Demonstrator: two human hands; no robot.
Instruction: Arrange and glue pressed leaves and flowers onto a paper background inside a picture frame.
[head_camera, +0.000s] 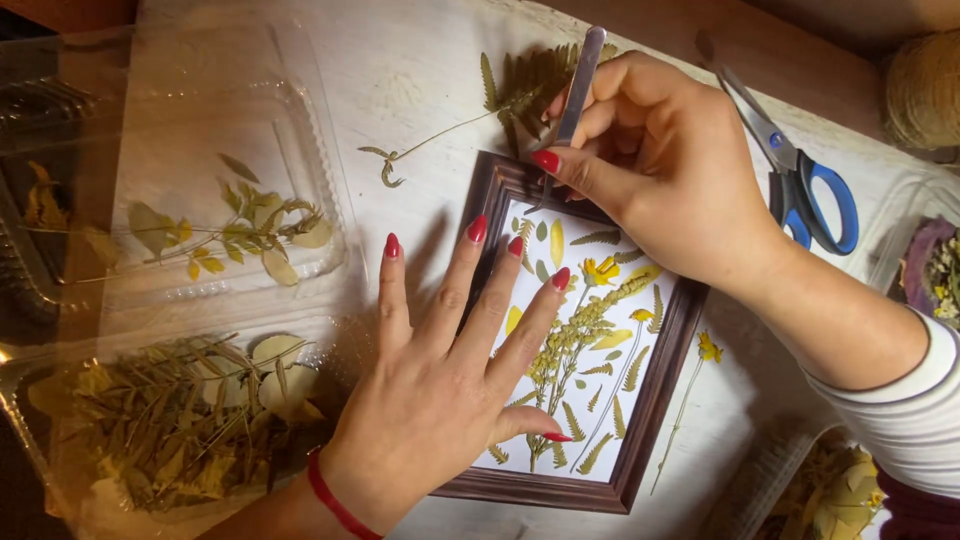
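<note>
Over a dark wooden frame (655, 395), left hand (440, 390) lies flat with fingers spread; right hand (665, 165) pinches metal tweezers (572, 110); best lower their tip slowly, frame held firm.

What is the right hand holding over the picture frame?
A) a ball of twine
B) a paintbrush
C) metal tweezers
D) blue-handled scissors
C: the right hand pinches slim metal tweezers at the top edge of the brown frame, while the scissors lie apart on the table.
</note>
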